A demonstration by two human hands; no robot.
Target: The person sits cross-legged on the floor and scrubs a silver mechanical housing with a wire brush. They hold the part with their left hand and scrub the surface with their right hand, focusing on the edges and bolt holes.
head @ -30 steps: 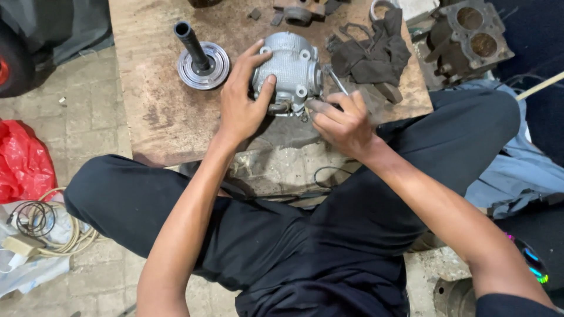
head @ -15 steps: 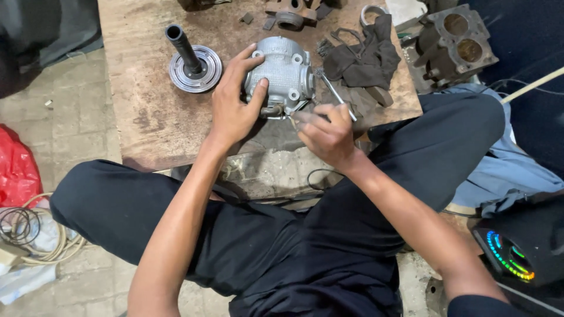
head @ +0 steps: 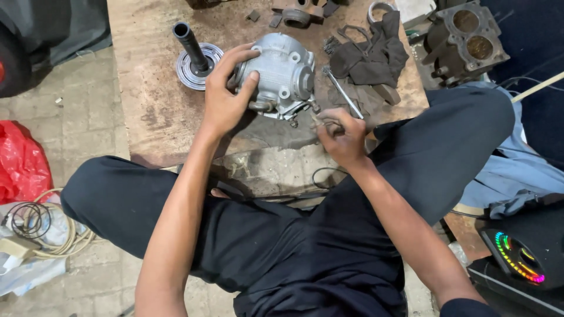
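Both hands work at the near edge of a worn wooden board [head: 153, 111] lying across the person's lap. Starting at the far left, a red plastic bag [head: 20, 161] and a coil of cable [head: 26, 220] lie on the paving, well apart from the work. On the board's left part stands a round flanged disc with a dark shaft [head: 194, 50] rising from it, just beside the left hand [head: 226, 100]. That hand is spread over the left flank of a grey cast-metal housing [head: 282, 76], fingers curled around its top and thumb pressed on its face, so it grips and steadies the piece. The housing rests on the board in the middle, its bulk reaching away from the body, its lower fittings turned toward the right hand [head: 343, 132]. That hand is clenched around a slim metal tool [head: 343, 97], whose long axis runs up and to the left; its working end seems to meet the housing's bottom right corner, which the right hand is nearer to. Further right lie a dark rag [head: 370, 56] and, at the board's corner, an engine block with two round bores [head: 467, 38].
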